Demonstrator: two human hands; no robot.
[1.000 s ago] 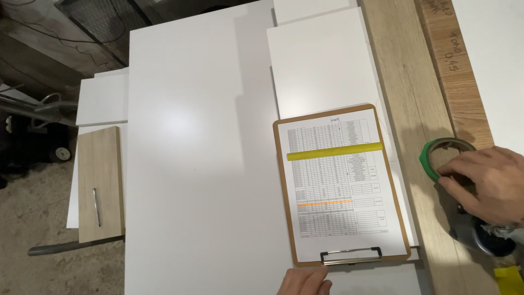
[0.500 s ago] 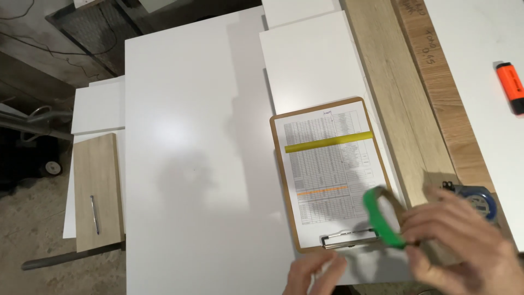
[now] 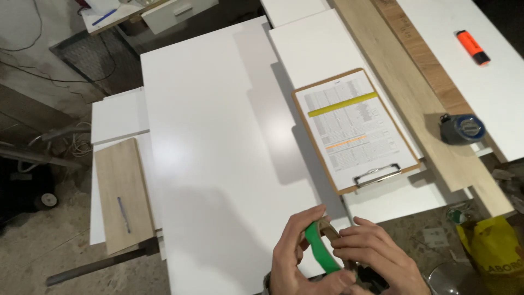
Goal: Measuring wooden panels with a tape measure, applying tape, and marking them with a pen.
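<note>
Green tape roll (image 3: 321, 247) sits between both your hands at the near edge of the large white panel (image 3: 218, 153), just below and left of the clipboard (image 3: 355, 128). Your left hand (image 3: 295, 257) cups the roll from the left, fingers curled closed around its rim, thumb underneath. Your right hand (image 3: 374, 254) closes on it from the right, fingertips pinched at the top of the roll near its cardboard core (whether a loose end of tape is lifted cannot be told).

The clipboard lies flat, clip end toward you, carrying a printed sheet with one yellow and one orange highlighted band; it rests on a smaller white panel (image 3: 316, 49). Right of the clipboard runs a long pale wooden board (image 3: 404, 93), and on it, near its right edge, sits a tape measure (image 3: 461, 128). Further right of the clipboard, on another white panel, lies an orange highlighter pen (image 3: 472, 47). Well left of the clipboard, beyond the large panel, a small wooden board (image 3: 123, 194) carries a pen (image 3: 124, 214). Below and right of the clipboard, a yellow bag (image 3: 494, 248) stands on the floor.
</note>
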